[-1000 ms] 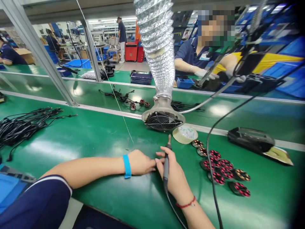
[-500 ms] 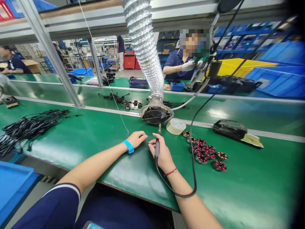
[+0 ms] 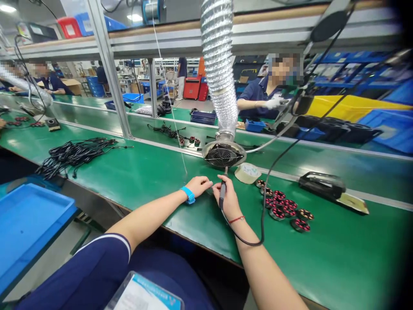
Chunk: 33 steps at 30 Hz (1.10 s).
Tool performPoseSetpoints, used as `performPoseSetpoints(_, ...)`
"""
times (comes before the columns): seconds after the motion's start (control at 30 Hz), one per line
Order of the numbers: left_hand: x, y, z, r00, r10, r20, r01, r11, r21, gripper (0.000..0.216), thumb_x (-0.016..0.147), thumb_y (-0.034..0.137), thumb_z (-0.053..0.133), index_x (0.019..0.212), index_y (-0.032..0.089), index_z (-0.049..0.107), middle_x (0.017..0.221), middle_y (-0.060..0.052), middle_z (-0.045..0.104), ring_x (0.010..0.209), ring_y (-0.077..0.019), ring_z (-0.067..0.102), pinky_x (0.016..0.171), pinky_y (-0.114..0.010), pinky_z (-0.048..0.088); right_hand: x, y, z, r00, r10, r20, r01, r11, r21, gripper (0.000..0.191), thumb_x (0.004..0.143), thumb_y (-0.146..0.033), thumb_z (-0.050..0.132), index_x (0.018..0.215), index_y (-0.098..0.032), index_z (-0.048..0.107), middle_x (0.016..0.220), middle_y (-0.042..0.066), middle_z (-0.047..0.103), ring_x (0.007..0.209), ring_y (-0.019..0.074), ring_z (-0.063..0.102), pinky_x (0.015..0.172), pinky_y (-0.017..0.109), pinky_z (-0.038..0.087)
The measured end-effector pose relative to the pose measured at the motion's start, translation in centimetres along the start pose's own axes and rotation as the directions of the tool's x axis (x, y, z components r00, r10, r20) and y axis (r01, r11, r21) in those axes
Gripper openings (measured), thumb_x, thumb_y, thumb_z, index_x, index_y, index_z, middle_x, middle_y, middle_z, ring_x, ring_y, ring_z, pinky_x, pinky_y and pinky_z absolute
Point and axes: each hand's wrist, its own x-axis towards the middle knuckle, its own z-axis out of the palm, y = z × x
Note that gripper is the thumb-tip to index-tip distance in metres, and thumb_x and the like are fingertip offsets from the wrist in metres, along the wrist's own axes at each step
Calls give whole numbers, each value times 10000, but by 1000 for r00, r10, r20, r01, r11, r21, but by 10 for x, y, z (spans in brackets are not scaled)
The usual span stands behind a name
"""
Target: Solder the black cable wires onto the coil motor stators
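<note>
My right hand [image 3: 230, 202] is closed around the dark handle of a soldering iron [image 3: 222, 194], whose tip points up and away, just below the fan of a fume extractor [image 3: 224, 155]. My left hand [image 3: 199, 186], with a blue band at its wrist, is close by on the left, fingers pinched. A thin solder wire [image 3: 174, 116] comes down from a spool [image 3: 153, 10] toward this hand; its end at the fingers is hard to see. Something small and thin shows between the two hands, too small to name.
Right of my hands lie a tape roll [image 3: 248, 173], several motor stators with red windings [image 3: 280, 204] and a black holder [image 3: 322, 185]. A heap of black cables [image 3: 74, 157] lies left. The iron's cord [image 3: 263, 224] loops over my right forearm. A blue tray [image 3: 35, 224] stands lower left. A co-worker [image 3: 264, 94] sits opposite.
The whole view has shifted, so the bench things appear farther right. Both hands keep nearly the same pose close together, with the soldering iron still in my right hand.
</note>
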Motion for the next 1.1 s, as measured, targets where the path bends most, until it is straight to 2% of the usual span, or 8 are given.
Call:
performPoseSetpoints(0.17, -2, -1, 1, 996, -59, -68, 58, 998, -22, 284, 948, 392, 554, 975, 118, 624, 910, -34, 643, 815, -134, 620, 770, -325, 539, -4, -6, 5, 998, -68, -4, 68, 996, 59, 496, 763, -291, 535, 1237, -203, 417, 821, 17, 678, 677, 150, 659, 680, 322, 567)
performPoseSetpoints(0.5, -2, 11, 15, 991, -106, -85, 93, 986, -141, 216, 930, 257, 416, 790, 152, 544, 742, 5, 583, 718, -114, 537, 685, -231, 431, -15, -13, 14, 992, -79, -97, 79, 997, 2, 409, 852, -273, 576, 1238, -213, 453, 810, 0, 682, 659, 129, 674, 652, 278, 587)
performPoseSetpoints(0.7, -6, 27, -12, 990, 98, -103, -107, 991, -80, 204, 867, 340, 498, 893, 169, 606, 815, -43, 629, 786, -168, 563, 770, -315, 474, -19, -20, 1, 963, -137, -231, 122, 990, -77, 291, 887, -246, 575, 1171, -233, 511, 747, -29, 645, 618, 110, 651, 607, 243, 558)
performPoseSetpoints(0.73, -4, 26, -28, 972, 191, -137, -198, 980, -36, 221, 821, 364, 575, 941, 184, 619, 918, -63, 646, 904, -194, 567, 878, -350, 463, -19, -20, -4, 952, -134, -276, 114, 990, -87, 296, 894, -249, 573, 1180, -231, 500, 749, -29, 638, 618, 110, 649, 610, 245, 554)
performPoseSetpoints(0.8, 8, 18, -70, 772, 562, -299, -472, 820, 322, 235, 827, 389, 567, 974, 211, 610, 954, -72, 640, 947, -219, 563, 915, -393, 461, -18, -19, -15, 919, -100, -382, 68, 993, -96, 320, 897, -261, 586, 1198, -222, 485, 760, -27, 629, 615, 110, 649, 622, 256, 551)
performPoseSetpoints(0.87, 34, 5, -113, 666, 541, -513, -240, 807, 540, 201, 851, 360, 521, 985, 217, 562, 968, -75, 602, 983, -229, 543, 928, -400, 466, -15, -17, -26, 879, -47, -475, 5, 996, -88, 336, 889, -281, 608, 1196, -214, 488, 770, -25, 625, 602, 108, 645, 623, 265, 546)
performPoseSetpoints(0.93, 73, -8, -143, 716, 335, -612, 68, 839, 539, 251, 921, 271, 401, 1132, 184, 505, 1108, -122, 555, 1057, -233, 519, 938, -394, 473, -12, -14, -33, 853, 1, -521, -49, 996, -78, 337, 881, -310, 621, 1179, -210, 498, 770, -24, 626, 589, 109, 640, 614, 270, 543)
performPoseSetpoints(1.1, 171, -13, -120, 949, 226, -221, -17, 734, 679, 287, 811, 220, 606, 1089, 150, 595, 1144, -121, 604, 1114, -259, 537, 978, -382, 449, -8, 2, -32, 892, 81, -445, -152, 980, -126, 335, 887, -430, 591, 1128, -206, 524, 749, -6, 639, 574, 123, 626, 585, 280, 541)
